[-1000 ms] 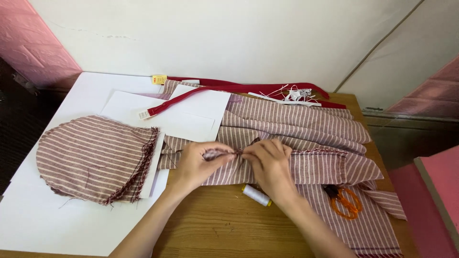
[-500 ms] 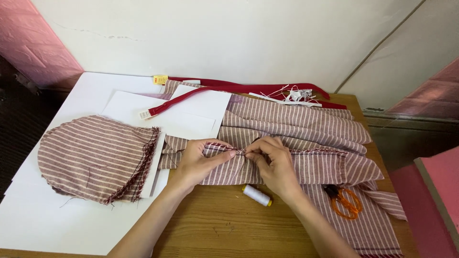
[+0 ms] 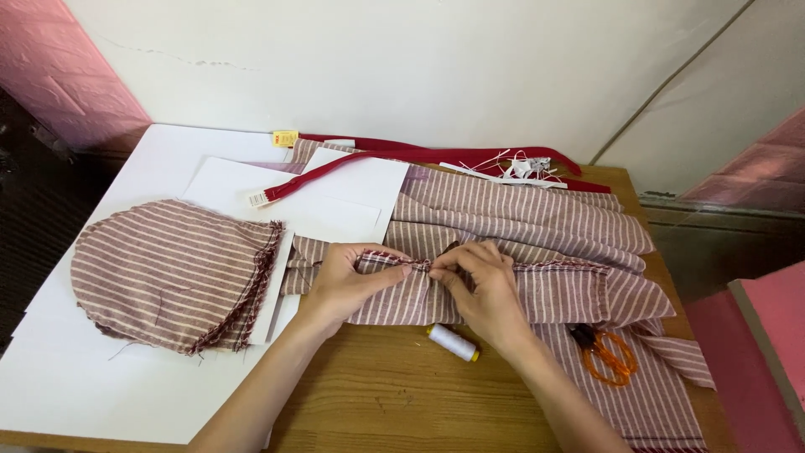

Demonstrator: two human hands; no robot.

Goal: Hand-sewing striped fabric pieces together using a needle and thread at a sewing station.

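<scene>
Left hand and right hand both pinch the striped fabric strip between them.

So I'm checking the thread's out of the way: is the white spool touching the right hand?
Apart. The head view shows bare wood between the white spool and the right hand.

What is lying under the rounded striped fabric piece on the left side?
Under the rounded striped fabric piece lie white paper sheets, which rest on the wooden table. The fabric covers the part of the paper directly beneath it, so anything else there cannot be seen.
</scene>
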